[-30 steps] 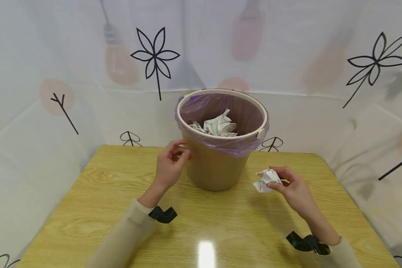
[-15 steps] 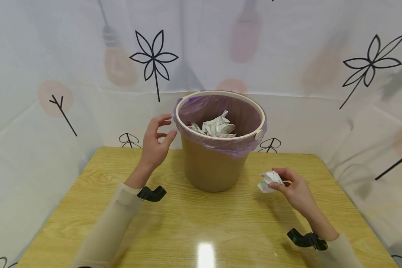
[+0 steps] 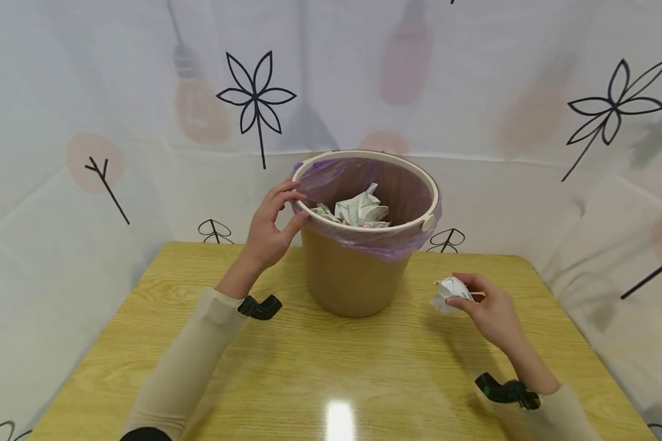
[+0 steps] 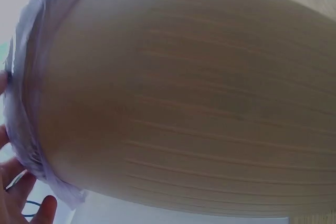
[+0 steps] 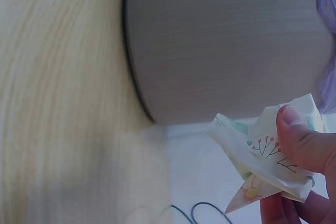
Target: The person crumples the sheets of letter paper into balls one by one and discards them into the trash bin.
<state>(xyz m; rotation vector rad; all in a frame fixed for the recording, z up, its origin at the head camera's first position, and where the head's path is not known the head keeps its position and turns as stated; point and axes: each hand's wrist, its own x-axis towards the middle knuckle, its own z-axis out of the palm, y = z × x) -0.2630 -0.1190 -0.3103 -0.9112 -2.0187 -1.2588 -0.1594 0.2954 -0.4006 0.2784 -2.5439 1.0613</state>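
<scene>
A brown trash bin point(image 3: 355, 278) with a cream rim stands on the table, lined with a purple plastic bag point(image 3: 388, 248). Crumpled patterned paper point(image 3: 361, 208) lies inside it. My left hand point(image 3: 270, 229) is at the left side of the rim, fingers loosely bent and fingertips touching the rim. In the left wrist view its fingers point(image 4: 21, 190) show only at the edge, beside the bag's folds. Right of the bin, above the table, my right hand point(image 3: 491, 309) pinches a crumpled sheet of paper point(image 5: 273, 153) printed with berries and leaves, thumb on top.
The wooden table point(image 3: 309, 373) extends around the bin. Behind and on both sides hangs a pale cloth point(image 3: 143, 92) with plant and bulb prints, close behind the bin. Black wrist cameras point(image 3: 260, 307) are strapped to both forearms.
My left hand rose from the bin's side, swung left and away, then came right to touch the rim. The right hand, still pinching the paper, shifted slightly right.
</scene>
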